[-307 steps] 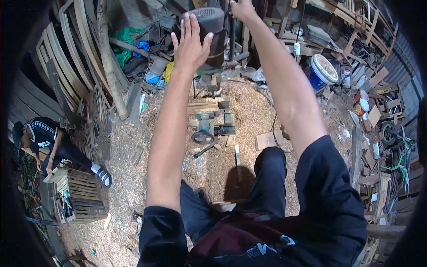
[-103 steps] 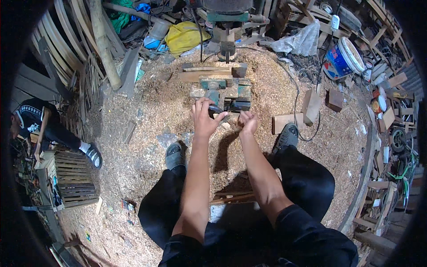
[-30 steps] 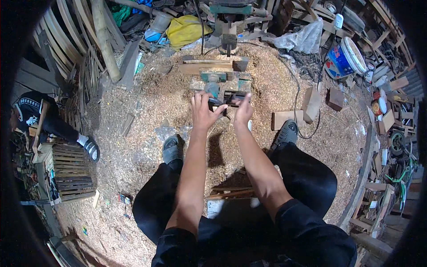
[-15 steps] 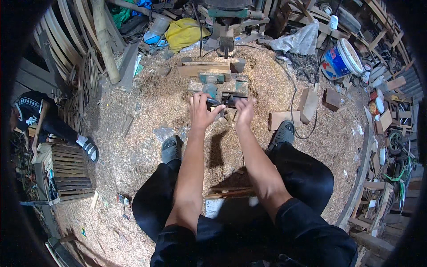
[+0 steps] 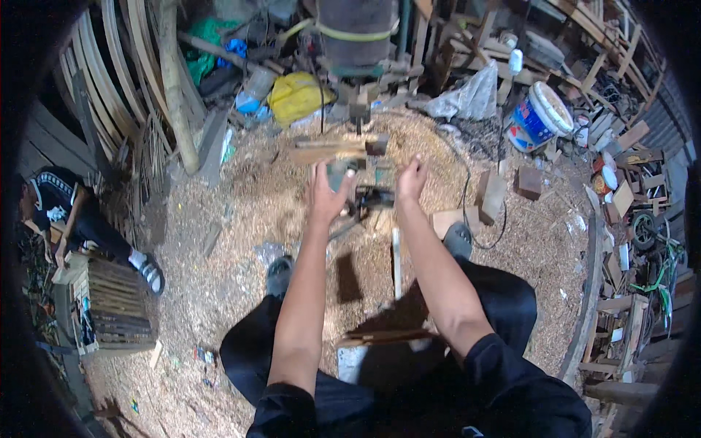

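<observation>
My left hand [image 5: 327, 191] is slightly blurred, with fingers and thumb apart, over the green cross-slide vise [image 5: 383, 175] of the drill press. I cannot tell whether it touches the metal. The dark handwheel [image 5: 376, 197] is just below and right of it, partly hard to make out. My right hand [image 5: 411, 179] is raised at the right of the vise with fingers curled and nothing visible in them. Wooden pieces [image 5: 310, 153] lie across the vise top, under the drill spindle [image 5: 358, 117]. The machine's dark motor housing [image 5: 354, 33] is at the top.
A co-worker [image 5: 62, 204] bends over a slatted crate [image 5: 117, 306] at the left. A paint bucket [image 5: 537, 117], yellow sack [image 5: 299, 98] and grey sack [image 5: 467, 98] sit behind. A black cable [image 5: 467, 204] and wood blocks [image 5: 491, 197] lie on the shaving-covered floor [image 5: 204, 277] at the right.
My head view has tilted up, showing more of the drill press. Both hands have shifted off the handwheel area, the left to upper left, the right outward to the right.
</observation>
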Demonstrator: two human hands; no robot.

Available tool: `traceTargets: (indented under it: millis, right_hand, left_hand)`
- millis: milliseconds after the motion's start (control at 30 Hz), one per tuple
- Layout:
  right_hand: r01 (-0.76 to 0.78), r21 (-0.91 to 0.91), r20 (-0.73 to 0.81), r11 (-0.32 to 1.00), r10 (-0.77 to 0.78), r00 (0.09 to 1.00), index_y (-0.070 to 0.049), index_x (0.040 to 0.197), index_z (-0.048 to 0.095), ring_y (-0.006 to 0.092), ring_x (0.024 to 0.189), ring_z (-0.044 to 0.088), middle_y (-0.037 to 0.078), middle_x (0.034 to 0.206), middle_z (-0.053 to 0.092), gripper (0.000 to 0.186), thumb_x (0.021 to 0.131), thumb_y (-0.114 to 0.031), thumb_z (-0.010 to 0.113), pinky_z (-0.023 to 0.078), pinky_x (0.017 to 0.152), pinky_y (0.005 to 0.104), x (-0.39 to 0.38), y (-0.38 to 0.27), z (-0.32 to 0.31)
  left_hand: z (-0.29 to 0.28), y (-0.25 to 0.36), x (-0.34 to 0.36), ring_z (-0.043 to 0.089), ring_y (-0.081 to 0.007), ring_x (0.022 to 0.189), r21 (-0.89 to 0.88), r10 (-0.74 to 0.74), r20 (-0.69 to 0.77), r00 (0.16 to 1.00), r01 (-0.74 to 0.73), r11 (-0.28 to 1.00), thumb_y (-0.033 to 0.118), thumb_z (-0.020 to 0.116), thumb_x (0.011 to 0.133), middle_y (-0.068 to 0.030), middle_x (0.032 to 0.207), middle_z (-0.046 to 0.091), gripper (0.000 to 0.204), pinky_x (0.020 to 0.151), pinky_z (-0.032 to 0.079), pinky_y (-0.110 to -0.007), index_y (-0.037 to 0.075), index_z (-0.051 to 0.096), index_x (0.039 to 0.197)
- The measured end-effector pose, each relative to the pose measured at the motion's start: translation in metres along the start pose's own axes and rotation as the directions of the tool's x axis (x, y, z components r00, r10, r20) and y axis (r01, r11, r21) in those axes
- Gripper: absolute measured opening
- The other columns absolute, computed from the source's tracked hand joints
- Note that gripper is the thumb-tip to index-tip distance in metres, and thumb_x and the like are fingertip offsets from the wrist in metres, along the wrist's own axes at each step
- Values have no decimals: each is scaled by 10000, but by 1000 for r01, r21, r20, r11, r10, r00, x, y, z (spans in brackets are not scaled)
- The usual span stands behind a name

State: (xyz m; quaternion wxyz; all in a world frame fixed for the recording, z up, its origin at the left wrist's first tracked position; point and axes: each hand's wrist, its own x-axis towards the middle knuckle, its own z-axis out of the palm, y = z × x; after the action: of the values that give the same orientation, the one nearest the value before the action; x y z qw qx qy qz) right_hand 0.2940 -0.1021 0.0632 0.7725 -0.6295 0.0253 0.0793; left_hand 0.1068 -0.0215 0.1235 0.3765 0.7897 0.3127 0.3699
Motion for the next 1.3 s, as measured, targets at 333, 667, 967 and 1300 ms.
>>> traceTargets:
  millis: [333,667,967,1300]
  right_hand:
    - [382,268,417,885,-464,782,0,1184,562,215,1039,620,143,1083,641,542,1016,-503,449,500,792,337,58,-369,128]
    - [589,165,403,791,-599,692,70,1306,506,298,1118,592,246,1241,585,840,868,-640,601,463,939,407,97,-456,229]
    - [682,69,321,728,-663,676,8,766,649,224,696,568,91,657,573,881,856,-822,368,431,701,370,5,-431,146]
    - [650,442,425,619,-782,455,-26,720,536,116,673,459,0,694,515,476,990,-404,429,364,626,292,-73,-325,33]
  left_hand:
    - [-64,271,199,363,-398,1357,480,766,-406,499,-597,643,393,737,812,-200,1421,431,648,1113,296,-507,101,486,1334]
    - [-45,262,223,351,-409,1332,542,780,-426,458,-561,625,353,764,770,-176,1356,431,642,1120,282,-530,112,476,1289]
    - [-55,248,215,329,-408,1365,474,770,-326,548,-610,635,316,724,812,-199,1423,418,603,1148,275,-492,129,486,1333]
    - [-88,168,121,369,-351,1402,164,578,-13,816,-568,806,332,611,928,-243,1479,414,612,1153,286,-434,-15,439,1402]
